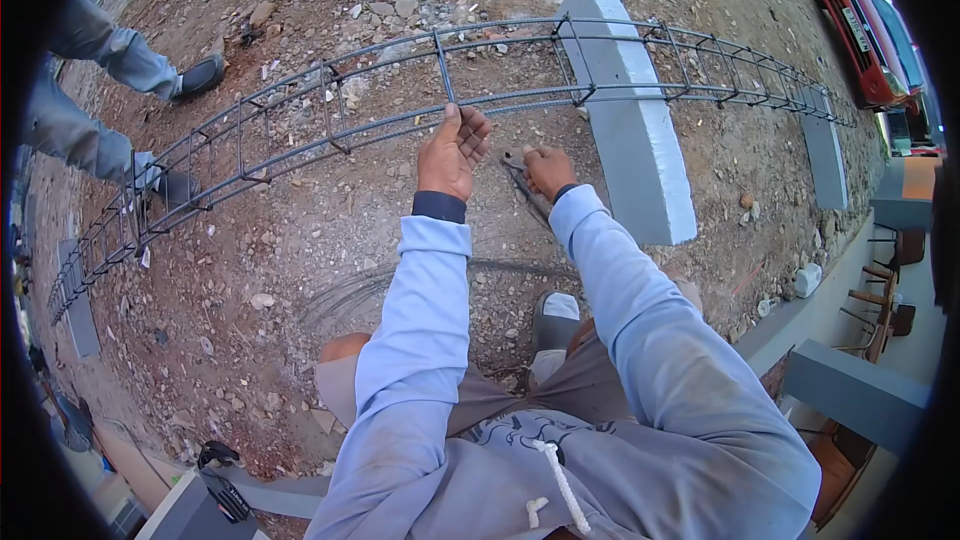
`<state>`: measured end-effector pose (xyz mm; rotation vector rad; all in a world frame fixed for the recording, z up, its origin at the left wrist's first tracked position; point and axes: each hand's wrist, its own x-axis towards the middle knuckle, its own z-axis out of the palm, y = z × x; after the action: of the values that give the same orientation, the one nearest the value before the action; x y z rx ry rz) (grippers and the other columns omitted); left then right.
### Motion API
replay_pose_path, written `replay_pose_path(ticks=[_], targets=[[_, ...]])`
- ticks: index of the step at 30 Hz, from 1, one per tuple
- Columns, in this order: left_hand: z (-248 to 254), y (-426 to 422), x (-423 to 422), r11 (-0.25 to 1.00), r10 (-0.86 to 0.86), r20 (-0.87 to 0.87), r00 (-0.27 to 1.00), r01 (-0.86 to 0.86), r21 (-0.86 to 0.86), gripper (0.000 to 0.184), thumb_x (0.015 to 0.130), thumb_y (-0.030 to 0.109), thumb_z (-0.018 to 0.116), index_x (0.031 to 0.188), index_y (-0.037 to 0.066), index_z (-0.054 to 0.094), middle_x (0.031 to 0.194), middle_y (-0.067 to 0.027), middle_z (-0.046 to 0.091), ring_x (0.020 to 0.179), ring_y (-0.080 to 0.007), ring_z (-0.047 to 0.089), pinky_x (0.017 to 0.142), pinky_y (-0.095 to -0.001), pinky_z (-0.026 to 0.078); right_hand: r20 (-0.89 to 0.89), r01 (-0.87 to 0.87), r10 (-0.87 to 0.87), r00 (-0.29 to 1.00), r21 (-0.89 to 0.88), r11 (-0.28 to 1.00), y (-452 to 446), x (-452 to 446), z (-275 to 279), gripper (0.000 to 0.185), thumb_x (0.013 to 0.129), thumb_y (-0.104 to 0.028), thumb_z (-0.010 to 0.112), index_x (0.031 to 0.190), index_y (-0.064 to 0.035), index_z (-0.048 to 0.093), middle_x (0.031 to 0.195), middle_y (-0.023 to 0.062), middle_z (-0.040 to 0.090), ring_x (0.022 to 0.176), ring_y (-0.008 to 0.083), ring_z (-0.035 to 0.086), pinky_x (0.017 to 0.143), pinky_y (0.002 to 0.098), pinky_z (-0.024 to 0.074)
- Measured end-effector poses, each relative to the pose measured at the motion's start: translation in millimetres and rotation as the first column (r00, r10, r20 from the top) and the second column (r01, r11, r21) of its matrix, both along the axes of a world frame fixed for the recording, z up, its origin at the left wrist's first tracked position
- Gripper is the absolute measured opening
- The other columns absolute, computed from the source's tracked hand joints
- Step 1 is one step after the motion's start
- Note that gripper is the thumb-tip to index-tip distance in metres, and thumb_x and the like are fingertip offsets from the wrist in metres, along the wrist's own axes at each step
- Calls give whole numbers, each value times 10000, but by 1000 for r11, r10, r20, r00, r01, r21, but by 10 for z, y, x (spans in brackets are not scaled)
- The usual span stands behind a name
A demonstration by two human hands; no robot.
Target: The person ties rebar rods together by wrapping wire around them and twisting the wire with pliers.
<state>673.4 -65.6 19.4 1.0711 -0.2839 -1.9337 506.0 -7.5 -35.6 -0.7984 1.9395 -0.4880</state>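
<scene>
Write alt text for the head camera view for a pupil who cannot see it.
A person's left hand is at the near edge of a long steel rebar cage lying across grey beams on stony ground; the right hand is close to a dark tool. Another person's legs show at upper left, a red car at upper right.

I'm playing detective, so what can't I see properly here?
All in the head view:
Right hand: its palm is turned away, hidden by its back.
Dark tool: partly hidden, by that hand.
Other person's legs: body above cut off by the left edge.
Car plate: too small to read.
</scene>
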Motion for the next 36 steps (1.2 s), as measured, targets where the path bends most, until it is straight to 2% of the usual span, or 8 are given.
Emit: replay_pose_path(ticks=[1,6,20,23,24,27,33,36], targets=[[-4,3,-2,1000,8,-42,999,-8,12,348,873,415,597,961,77,609,744,13,588,676,-123,586,629,-251,489,-414,-238,288,864,167,957,106,-129,-294,481,862,-346,549,1205,-12,506,948,221,631,962,335,615,840,447,486],[-172,37,-37,992,64,-41,997,-68,-104,325,876,379,607,977,70,600,661,50,499,568,-59,487,510,-214,417,-500,-229,436,748,422,877,727,-24,-620,682,797,-296,627,1356,-38,333,1388,225,328,1218,382,430,997,461,380],[-102,58,-42,977,118,205,972,-77,-198,248,880,285,625,922,41,616,542,54,424,406,-27,363,366,-187,300,-561,-458,482,674,195,867,420,-219,-183,502,795,-322,584,1120,50,498,1000,243,572,919,349,614,830,448,492],[-176,119,-126,962,184,145,972,-148,-229,245,893,266,605,962,31,623,547,51,430,408,-29,360,360,-189,300,-272,-707,738,618,220,673,223,-435,137,454,803,-355,563,1023,42,546,837,193,601,788,305,642,765,428,515],[-173,138,-128,958,193,120,974,-161,-237,236,897,256,596,950,29,632,549,51,433,413,-28,358,362,-190,290,-24,-290,314,949,328,899,203,-229,808,381,790,-320,582,950,26,568,721,125,582,698,273,632,664,393,511],[-138,203,-119,955,191,78,979,-167,-244,219,905,223,572,938,22,652,553,49,442,422,-29,355,366,-195,268,120,-586,577,808,272,763,353,-391,1372,321,764,-282,610,875,17,575,665,91,563,626,234,601,589,357,476],[-116,216,-57,952,150,158,976,-100,-288,216,905,176,545,990,1,638,556,39,450,437,-38,370,382,-203,271,-233,-696,704,671,130,707,404,-297,1900,206,779,-176,612,861,9,574,646,46,561,547,131,525,520,306,432],[-126,211,-51,943,146,185,972,-80,-324,230,909,181,543,1021,-4,620,550,35,438,422,-44,361,377,-207,281,-240,-664,677,696,146,734,219,-190,2075,270,756,-181,592,937,18,571,691,150,596,669,273,599,620,380,463]])
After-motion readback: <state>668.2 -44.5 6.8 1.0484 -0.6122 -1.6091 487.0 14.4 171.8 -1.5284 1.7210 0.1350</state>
